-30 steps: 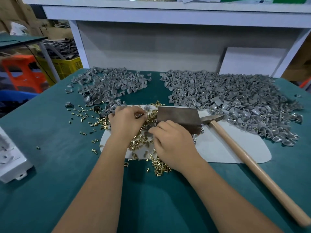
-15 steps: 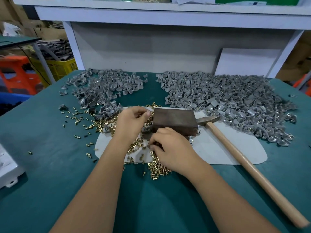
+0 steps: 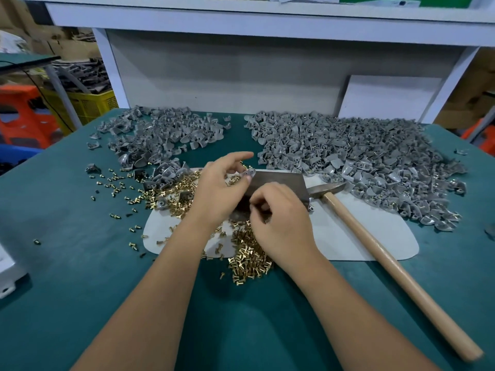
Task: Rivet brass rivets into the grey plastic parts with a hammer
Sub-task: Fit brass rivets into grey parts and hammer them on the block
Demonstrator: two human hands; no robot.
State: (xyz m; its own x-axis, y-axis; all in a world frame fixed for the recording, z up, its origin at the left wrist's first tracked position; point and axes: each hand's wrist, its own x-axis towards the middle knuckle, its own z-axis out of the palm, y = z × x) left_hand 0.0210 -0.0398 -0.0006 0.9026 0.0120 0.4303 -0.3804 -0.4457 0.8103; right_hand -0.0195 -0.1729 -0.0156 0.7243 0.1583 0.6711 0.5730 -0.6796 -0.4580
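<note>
A green desk (image 3: 67,263) carries a white mat (image 3: 348,231), a dark metal block (image 3: 278,180) and a wooden-handled hammer (image 3: 380,253) lying untouched to the right. Brass rivets (image 3: 246,258) litter the mat and the desk to its left. Grey plastic parts lie in two heaps, a smaller left heap (image 3: 160,135) and a larger right heap (image 3: 361,156). The left hand (image 3: 219,188) pinches a grey part (image 3: 249,174) at the block's edge; the right hand (image 3: 281,220) has curled fingers, its hold unclear. A white shelf frame (image 3: 241,20) stands behind, a yellow crate (image 3: 88,103) to the left.

Green table (image 3: 80,303): grey plastic parts (image 3: 361,156), brass rivets (image 3: 249,261), white mat (image 3: 348,236), hammer (image 3: 388,261).
</note>
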